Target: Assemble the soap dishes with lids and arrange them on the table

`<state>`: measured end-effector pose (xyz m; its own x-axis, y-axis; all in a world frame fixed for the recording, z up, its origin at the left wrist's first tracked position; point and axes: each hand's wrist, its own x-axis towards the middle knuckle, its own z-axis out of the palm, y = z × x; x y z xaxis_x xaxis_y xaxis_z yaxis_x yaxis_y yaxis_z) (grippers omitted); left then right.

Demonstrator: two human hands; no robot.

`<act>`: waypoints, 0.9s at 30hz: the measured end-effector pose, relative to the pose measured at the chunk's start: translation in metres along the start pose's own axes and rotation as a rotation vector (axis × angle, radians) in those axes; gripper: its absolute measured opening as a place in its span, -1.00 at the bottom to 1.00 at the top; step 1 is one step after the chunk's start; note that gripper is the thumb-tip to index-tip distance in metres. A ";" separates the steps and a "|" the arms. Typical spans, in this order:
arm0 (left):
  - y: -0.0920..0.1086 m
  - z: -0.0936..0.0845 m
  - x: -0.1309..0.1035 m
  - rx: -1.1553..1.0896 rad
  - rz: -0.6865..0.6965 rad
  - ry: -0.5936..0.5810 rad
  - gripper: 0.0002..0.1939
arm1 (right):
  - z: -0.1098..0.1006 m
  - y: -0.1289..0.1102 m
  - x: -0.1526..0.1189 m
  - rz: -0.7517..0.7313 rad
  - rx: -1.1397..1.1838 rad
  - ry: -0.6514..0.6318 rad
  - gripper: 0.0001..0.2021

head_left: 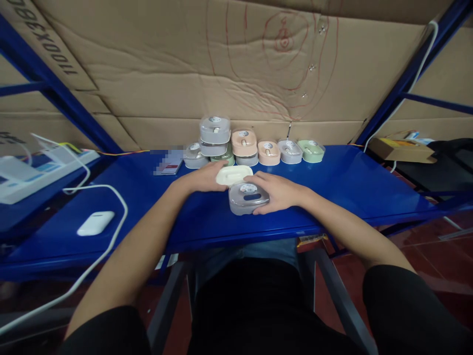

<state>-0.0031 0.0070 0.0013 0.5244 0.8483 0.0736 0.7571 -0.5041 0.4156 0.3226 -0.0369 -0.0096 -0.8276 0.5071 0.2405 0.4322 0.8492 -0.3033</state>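
Observation:
My left hand point(209, 176) grips the left end of a cream, oval, shallow piece point(234, 175) with a raised middle. My right hand point(275, 191) is closed around the right side of a grey box with a clear lid and a round label point(244, 199). This box is nearer to me than the cream piece and partly overlaps it in view. Behind both hands, similar lidded boxes stand in a row: a grey one on top of a stack point(215, 130), a peach one point(269, 153), another grey one point(290, 152) and a green one point(312, 151) at the right end.
The blue table point(332, 182) has cardboard point(166, 74) behind it. At left lie a white case point(96, 223), a white cable point(123, 212) and a power strip point(48, 175). A flat, partly pixelated object point(173, 162) lies left of the boxes. An open carton point(402, 149) is at far right.

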 end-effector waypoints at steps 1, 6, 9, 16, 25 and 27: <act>0.000 0.000 0.000 -0.006 -0.008 -0.007 -0.05 | -0.002 0.002 -0.001 -0.005 0.021 -0.010 0.03; 0.009 0.011 0.000 -0.136 0.053 0.002 0.15 | -0.022 0.013 -0.004 0.049 0.098 0.113 0.05; 0.019 0.030 0.005 -0.252 0.183 0.014 0.17 | -0.029 0.017 -0.005 0.077 0.095 0.209 0.07; 0.026 0.060 0.012 -0.342 0.166 0.127 0.52 | -0.025 0.024 -0.005 0.166 0.024 0.203 0.05; 0.024 0.059 0.011 -0.277 0.124 0.077 0.53 | -0.007 0.030 0.003 0.246 -0.035 0.039 0.15; 0.023 0.058 0.011 -0.255 0.139 0.074 0.48 | -0.012 0.029 0.001 0.253 -0.032 -0.014 0.18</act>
<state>0.0429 -0.0046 -0.0406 0.5795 0.7881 0.2076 0.5525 -0.5671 0.6108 0.3382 -0.0100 -0.0066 -0.6965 0.7022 0.1478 0.6372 0.6999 -0.3225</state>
